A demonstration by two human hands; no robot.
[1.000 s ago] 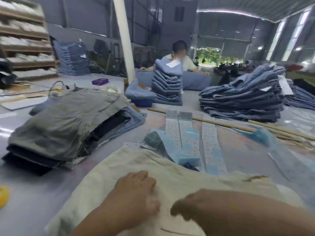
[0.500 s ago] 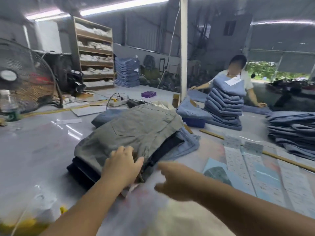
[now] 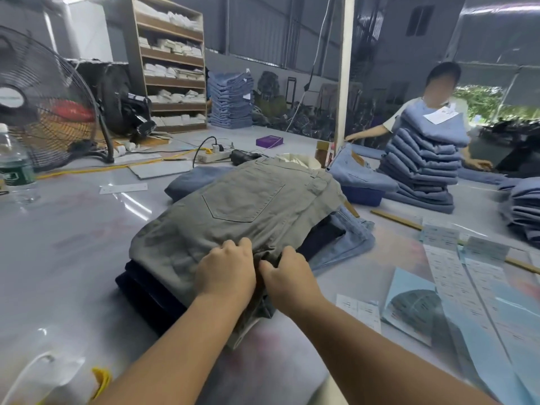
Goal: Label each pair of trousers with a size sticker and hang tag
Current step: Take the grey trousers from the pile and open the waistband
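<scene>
A pair of olive-grey trousers [image 3: 239,211] lies folded on top of a stack of dark navy and light blue trousers [image 3: 344,241] on the grey table [image 3: 73,235]. My left hand [image 3: 226,268] and my right hand [image 3: 287,277] sit side by side at the near edge of the grey pair, fingers curled into the fabric there. Strips of size stickers [image 3: 450,276] lie flat on the table to the right, beside a blue hang tag card [image 3: 415,311].
A fan [image 3: 43,106] and a water bottle [image 3: 14,168] stand at the left. A power strip [image 3: 213,154] and purple box [image 3: 269,140] lie behind the stack. Another person [image 3: 438,103] works behind a pile of blue jeans [image 3: 423,168]. More jeans [image 3: 523,211] are stacked at the right edge.
My view swung left from a cream pair of trousers to the stack. Both hands left the cream pair and reached onto the near edge of the grey trousers.
</scene>
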